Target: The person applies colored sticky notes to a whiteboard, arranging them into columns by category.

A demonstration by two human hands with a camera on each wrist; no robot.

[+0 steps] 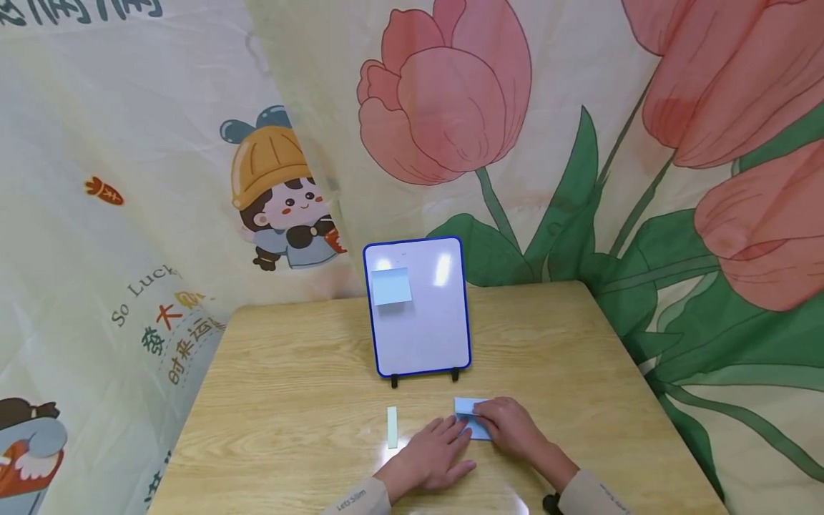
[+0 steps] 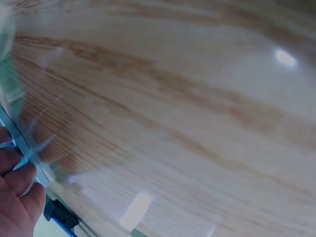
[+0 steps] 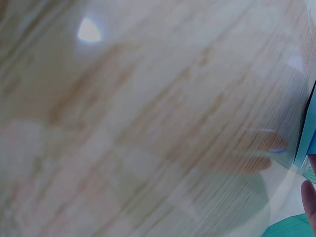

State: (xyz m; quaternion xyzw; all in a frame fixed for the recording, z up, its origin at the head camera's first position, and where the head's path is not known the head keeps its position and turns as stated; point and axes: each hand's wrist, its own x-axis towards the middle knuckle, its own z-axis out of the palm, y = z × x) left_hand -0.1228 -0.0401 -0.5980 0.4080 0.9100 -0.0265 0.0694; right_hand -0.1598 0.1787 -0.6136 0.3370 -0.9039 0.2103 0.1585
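Note:
A blue sticky note pad lies on the table in front of the whiteboard. My left hand rests flat with its fingertips on the pad's left side. From the right, my right hand pinches a blue sticky note whose edge stands lifted off the pad. In the left wrist view the left hand shows at the lower left, against the pad's blue edge. Only fingertips of the right hand appear in the right wrist view. The right hand's fingers partly hide the pad.
A small whiteboard with a blue frame stands upright on black feet, one light-blue sticky note on its upper left. A narrow pale-green strip lies left of the hands. A wooden table meets a printed cloth behind.

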